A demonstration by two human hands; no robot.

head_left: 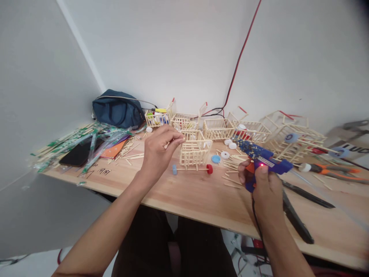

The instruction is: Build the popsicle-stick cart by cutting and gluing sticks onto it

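My left hand is closed in a pinch at the upper left corner of a small cart built of wooden sticks. Whatever lies between thumb and forefinger is too small to make out. Below the cart's basket runs a stick axle with a blue cap at its left end and a red cap at its right. My right hand grips a blue glue gun whose small red light is lit. Dried glue speckles its front, and the nozzle points left toward the cart.
More stick carts line the wall. Bottle caps and loose sticks lie between cart and glue gun. At right are orange-handled pliers and black-handled cutters; at left, a phone, stick wrappers and a blue bag.
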